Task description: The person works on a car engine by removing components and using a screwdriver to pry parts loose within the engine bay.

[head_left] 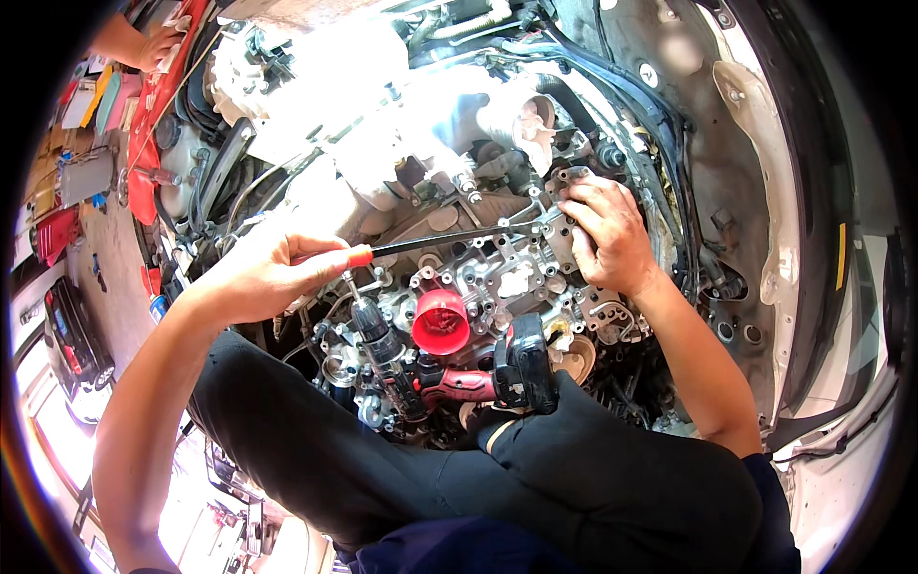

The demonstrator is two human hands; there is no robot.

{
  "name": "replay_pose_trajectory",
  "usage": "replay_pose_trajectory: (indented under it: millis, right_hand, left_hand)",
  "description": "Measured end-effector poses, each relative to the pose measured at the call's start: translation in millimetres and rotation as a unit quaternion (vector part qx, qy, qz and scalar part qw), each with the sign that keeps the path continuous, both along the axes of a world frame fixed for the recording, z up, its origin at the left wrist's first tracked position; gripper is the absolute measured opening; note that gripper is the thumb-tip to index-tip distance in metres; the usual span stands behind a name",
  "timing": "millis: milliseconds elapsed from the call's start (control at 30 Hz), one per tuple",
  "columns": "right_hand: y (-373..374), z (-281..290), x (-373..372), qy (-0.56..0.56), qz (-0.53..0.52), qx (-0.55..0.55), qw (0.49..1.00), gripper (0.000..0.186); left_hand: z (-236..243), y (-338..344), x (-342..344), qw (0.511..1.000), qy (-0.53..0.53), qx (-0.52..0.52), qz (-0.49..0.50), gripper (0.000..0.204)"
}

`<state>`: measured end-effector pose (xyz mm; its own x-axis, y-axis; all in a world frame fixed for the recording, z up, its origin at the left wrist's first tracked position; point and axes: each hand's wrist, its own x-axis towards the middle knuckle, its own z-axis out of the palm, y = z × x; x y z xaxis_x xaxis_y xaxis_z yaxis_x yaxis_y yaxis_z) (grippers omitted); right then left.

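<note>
While the person sits perched over the open engine bay [765, 191] with black-trousered legs folded right up against the work, the left hand [263, 273] is wrapped tight around the orange handle of a long screwdriver [440, 237] — fingers fully closed on it, thumb along the top. The black shaft runs across to the right, its tip ending near the upper edge of the metal valve body [507, 277] (exactly what it's seated in I can't tell, too cluttered there). Holding it that far back probably gives leverage and keeps the hand out of the tight spot.

The right hand [607, 234] isn't gripping anything — it's spread flat, fingers pressed on the valve body's top right corner, which looks like steadying it against the pry.

A red-and-black cordless drill [449, 378] lies parked on the lower part of the casting, resting against the knee, bit pointing up-left, so it's within easy reach. A red cap [441, 322] sits just above it, open side facing up. Far top left, somebody else's hand [153, 46] rests on the red stuff at the car's edge.
</note>
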<state>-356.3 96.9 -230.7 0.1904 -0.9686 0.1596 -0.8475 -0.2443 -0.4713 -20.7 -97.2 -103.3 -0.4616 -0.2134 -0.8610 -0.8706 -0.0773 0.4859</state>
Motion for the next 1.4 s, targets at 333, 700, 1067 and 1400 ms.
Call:
replay_pose_trajectory:
  millis: [333,700,1067,1400]
  right_hand:
    - [-2.8,0.3,5.7,-0.010,-0.003,0.003,1.000,0.028]
    - [66.3,81.0,25.2,-0.306,-0.217,0.143,0.916,0.023]
    - [169.4,103.6,-13.6,-0.510,-0.518,0.209,0.654,0.019]
    - [184.8,172.8,-53.5,-0.097,-0.211,0.428,0.874,0.021]
  left_hand:
    - [-28.5,13.4,26.4,0.999,-0.007,-0.022,0.026,0.028]
    - [74.5,101.6,-29.5,0.989,0.004,-0.010,0.145,0.028]
    - [-57.4,201.6,-175.5,0.890,0.277,-0.363,-0.024,0.057]
    - [-117.4,163.7,-190.4,0.899,0.142,-0.412,-0.039,0.097]
